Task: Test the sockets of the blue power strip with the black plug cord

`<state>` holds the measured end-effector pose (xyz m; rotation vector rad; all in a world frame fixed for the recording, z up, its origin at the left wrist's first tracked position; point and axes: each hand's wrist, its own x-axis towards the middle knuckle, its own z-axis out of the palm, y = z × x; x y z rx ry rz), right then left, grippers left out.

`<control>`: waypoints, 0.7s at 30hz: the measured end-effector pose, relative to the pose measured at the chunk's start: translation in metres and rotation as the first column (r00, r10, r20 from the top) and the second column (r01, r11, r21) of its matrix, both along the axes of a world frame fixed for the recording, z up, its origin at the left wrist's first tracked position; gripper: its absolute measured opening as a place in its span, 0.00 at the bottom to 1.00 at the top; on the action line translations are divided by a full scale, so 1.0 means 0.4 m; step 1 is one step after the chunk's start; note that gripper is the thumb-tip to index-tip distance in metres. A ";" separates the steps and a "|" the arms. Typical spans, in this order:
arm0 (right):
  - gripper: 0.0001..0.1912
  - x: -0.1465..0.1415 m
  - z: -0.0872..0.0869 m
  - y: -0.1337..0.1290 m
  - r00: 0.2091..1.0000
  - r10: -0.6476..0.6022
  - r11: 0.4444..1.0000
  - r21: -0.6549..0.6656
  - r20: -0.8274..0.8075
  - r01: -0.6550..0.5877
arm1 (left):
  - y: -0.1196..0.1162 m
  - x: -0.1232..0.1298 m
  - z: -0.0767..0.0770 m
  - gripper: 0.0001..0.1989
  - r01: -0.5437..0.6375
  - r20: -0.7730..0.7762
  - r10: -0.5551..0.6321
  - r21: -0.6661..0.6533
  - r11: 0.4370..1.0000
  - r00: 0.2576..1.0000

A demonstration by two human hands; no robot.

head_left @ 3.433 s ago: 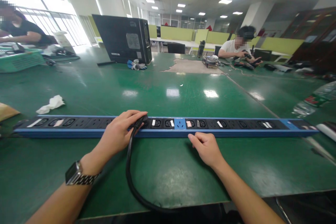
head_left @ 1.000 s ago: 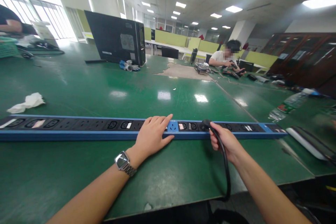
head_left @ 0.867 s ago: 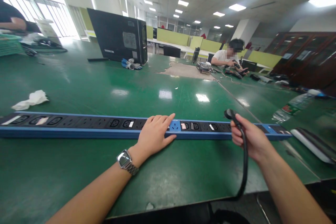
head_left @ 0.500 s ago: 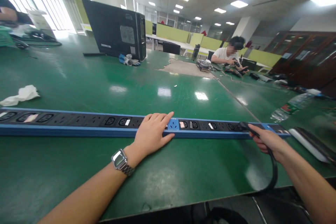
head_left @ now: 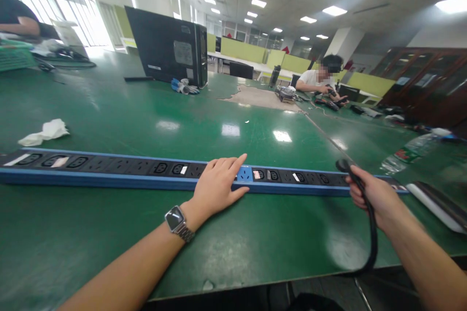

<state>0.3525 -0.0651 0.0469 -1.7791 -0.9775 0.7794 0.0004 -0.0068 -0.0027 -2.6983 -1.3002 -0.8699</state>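
A long blue power strip [head_left: 127,180] with a row of black sockets and one blue socket lies across the green table. My left hand [head_left: 222,180] rests over its middle, fingers spread across the top and thumb stretched along the near side. Beyond the strip's right part, my right hand [head_left: 368,194] is closed on a black power cord with a plug [head_left: 343,165]. The plug is raised clear of the sockets, and the cord [head_left: 372,238] loops down past the table's front edge. My right fingertips are partly hidden behind the cord.
A black computer case [head_left: 171,48] stands at the back left, gloves [head_left: 184,86] beside it. Crumpled tissue [head_left: 47,132] lies left. A plastic bottle [head_left: 412,150] and a dark, white-edged object [head_left: 438,206] lie right. A co-worker [head_left: 321,82] sits across the table; another person [head_left: 18,14] is at far left.
The plug has come out of a socket near the strip's right end and risen with my right hand. My left hand stays on the strip. The whole view has shifted slightly.
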 end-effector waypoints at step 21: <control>0.23 -0.318 -0.215 -0.047 0.842 0.409 0.876 0.109 0.351 -0.471 | 0.007 -0.287 0.026 0.18 -0.072 0.240 0.105 -0.144 0.987 0.965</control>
